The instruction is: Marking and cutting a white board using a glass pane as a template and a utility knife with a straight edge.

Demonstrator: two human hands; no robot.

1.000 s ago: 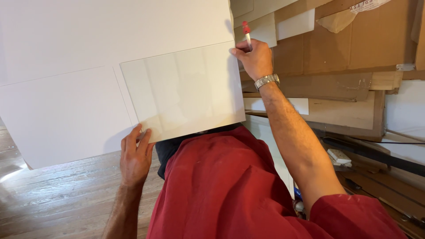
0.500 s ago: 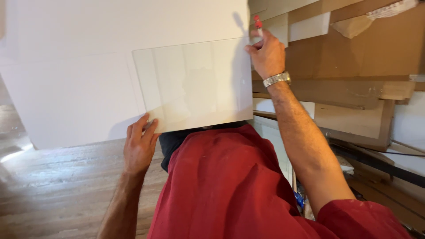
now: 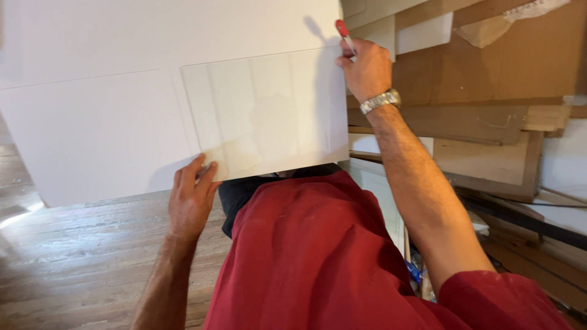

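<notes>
- Here, 2 bare hands are working: the left hand (image 3: 191, 201) at about 7 o'clock in the view, the right hand (image 3: 367, 68) at about 1 o'clock.
- 1 pale glossy sheet (image 3: 266, 113) is lying flat on 1 large white board (image 3: 104, 116), covering the board's lower right part.
- The left hand is pressing its spread fingers on the sheet's lower left corner, gripping nothing.
- The right hand is closing around 1 red-capped marker (image 3: 343, 36), at the sheet's top right corner; the sheet is spreading out toward 8 o'clock from that hand.
- 1 metal wristwatch (image 3: 380, 101) is sitting on the right wrist.
- 1 wooden floor (image 3: 73, 256) is showing at 8 o'clock, stacked cardboard panels (image 3: 489, 67) at 2 o'clock.
</notes>
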